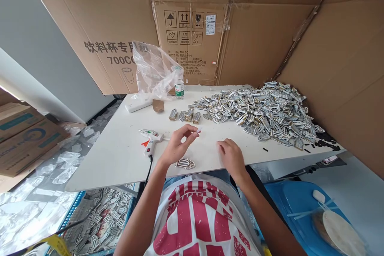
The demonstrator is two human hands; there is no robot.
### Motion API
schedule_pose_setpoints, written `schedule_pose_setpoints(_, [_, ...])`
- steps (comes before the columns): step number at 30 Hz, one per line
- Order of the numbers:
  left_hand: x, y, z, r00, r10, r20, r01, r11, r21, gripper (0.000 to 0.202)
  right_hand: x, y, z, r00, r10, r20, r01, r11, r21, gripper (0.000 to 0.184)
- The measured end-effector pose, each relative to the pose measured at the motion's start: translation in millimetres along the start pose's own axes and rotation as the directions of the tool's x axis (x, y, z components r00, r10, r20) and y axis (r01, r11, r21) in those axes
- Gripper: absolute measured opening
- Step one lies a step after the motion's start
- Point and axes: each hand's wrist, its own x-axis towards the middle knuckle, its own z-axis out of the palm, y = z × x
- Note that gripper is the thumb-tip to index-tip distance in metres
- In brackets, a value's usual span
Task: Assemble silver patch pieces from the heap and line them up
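The left hand [176, 146] has thumb and forefinger clamped on a small whitish piece [199, 130], above the white bench [117, 164]. The right hand [232, 156] has curled fingers — whether around anything, I cannot tell. Near the left wrist lie a flat grey-and-white arched piece [185, 163] and — farther left — a white, orange-triggered glue gun [153, 141].

On the left cardboard panel [102, 20] stood 饮料杯专用箱 and 700CC, partly veiled by a plastic bag [147, 64], over a cup drawing [128, 75]. The middle panel [195, 48] bore boxed signs: an umbrella [170, 19], two up-arrows [184, 17] with 向上, a glass [198, 20], 5层 and a thermometer [197, 38]; beneath ran 700 CC and (PP). The print on the white sticker [210, 25], the bottle label [179, 89] and the brown carton [27, 140] was too small or blurred to read surely.
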Motion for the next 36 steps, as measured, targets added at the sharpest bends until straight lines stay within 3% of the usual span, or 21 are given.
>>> schedule_pose_setpoints(3, [-0.1, -0.1, 0.5, 1.0, -0.005, 0.009, 0.005, 1.0, 0.016, 0.03, 3.5, 7.6, -5.4, 0.996, 0.033, -0.078, -0.03, 0.999, 0.044, 0.028])
schedule_pose_setpoints(6, [-0.2, 0.3, 1.5, 1.0, -0.002, 0.0, 0.002, 1.0, 0.028, 0.03, 5.8, -3.2, -4.4, 0.993, -0.031, -0.118, 0.049, 0.987, 0.153, 0.028])
schedule_pose_setpoints(10, [-0.4, -0.4, 2.5, 1.0, 0.005, 0.004, -0.005, 0.999, 0.044, 0.029, 6.2, -25.2, 6.9, 0.982, -0.186, -0.025, 0.187, 0.957, 0.223, 0.028])
schedule_pose_setpoints(14, [-1.4, -3.6, 2.6, 1.0, -0.014, 0.019, 0.013, 0.998, 0.062, 0.028, 9.5, -31.0, 15.8, 0.973, -0.216, 0.079, 0.201, 0.966, 0.16, 0.026])
schedule_pose_setpoints(22, [-1.4, -2.4, 3.4, 1.0, -0.018, 0.023, 0.017, 0.997, 0.071, 0.029, 8.1, -4.8, 6.1, 0.993, -0.058, 0.1, 0.053, 0.997, 0.051, 0.026])
schedule_pose_setpoints(28, [-1.3, -3.1, 5.4, 0.999, 0.004, 0.033, -0.007, 0.995, 0.097, 0.028, 2.5, 22.5, -5.9, 1.0, 0.015, 0.003, -0.016, 0.998, 0.058, 0.027])
schedule_pose_setpoints(32, [-1.6, -0.4, 6.5, 0.998, 0.013, 0.066, -0.023, 0.988, 0.152, 0.026, 9.9, 33.6, -13.9, 0.981, 0.145, -0.127, -0.118, 0.972, 0.201, 0.024])
schedule_pose_setpoints(36, [-2.2, 2.2, 10.8, 0.962, 0.02, 0.271, -0.095, 0.959, 0.268, 0.025, 20.7, 41.5, -10.3, 0.938, 0.326, -0.115, -0.249, 0.868, 0.43, 0.022])
